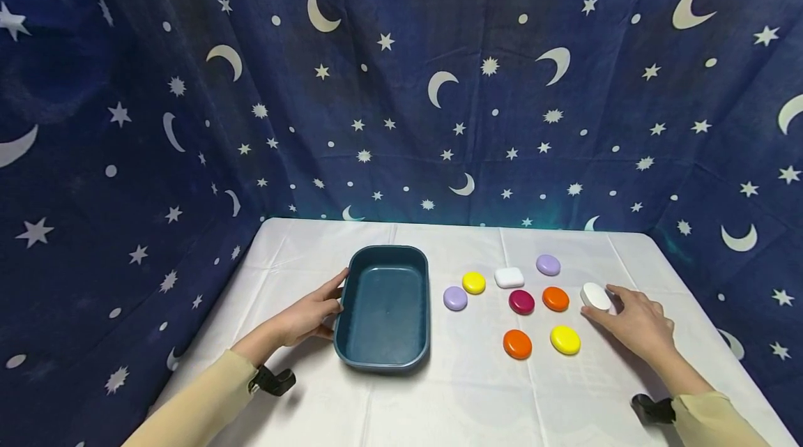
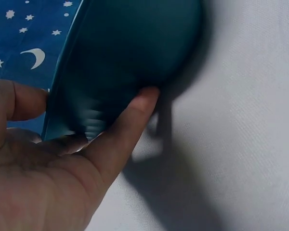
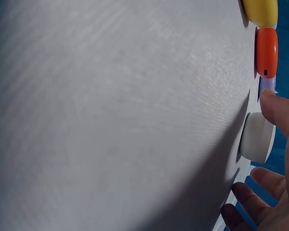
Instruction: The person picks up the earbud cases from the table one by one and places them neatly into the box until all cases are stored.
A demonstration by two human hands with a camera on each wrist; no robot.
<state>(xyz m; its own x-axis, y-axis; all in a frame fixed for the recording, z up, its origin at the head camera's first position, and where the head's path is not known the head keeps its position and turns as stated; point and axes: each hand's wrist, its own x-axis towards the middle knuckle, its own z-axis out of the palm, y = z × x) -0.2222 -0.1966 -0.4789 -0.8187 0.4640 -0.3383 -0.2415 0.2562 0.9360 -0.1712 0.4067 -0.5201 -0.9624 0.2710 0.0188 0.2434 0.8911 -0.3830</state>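
My left hand (image 1: pixel 307 313) rests its extended fingers on the outer left wall of a dark teal rectangular bin (image 1: pixel 401 361). In the left wrist view, one fingertip (image 2: pixel 147 98) lies low on that wall and another is at the rim. On the right, my right hand (image 1: pixel 638 325) spreads thumb and fingers around a white round disc (image 1: pixel 594 296) on the table. The right wrist view shows the thumb right at the white disc (image 3: pixel 256 137), with the other fingers just apart from its far side.
Left of the right hand lie two orange discs (image 1: pixel 555 298), two yellow discs (image 1: pixel 565 339), two lilac discs (image 1: pixel 548 265), a dark red disc (image 1: pixel 521 302) and a white rounded rectangular piece (image 1: pixel 509 277). White cloth (image 1: pixel 452 398) covers the table; a starry blue curtain (image 1: pixel 401 119) hangs behind.
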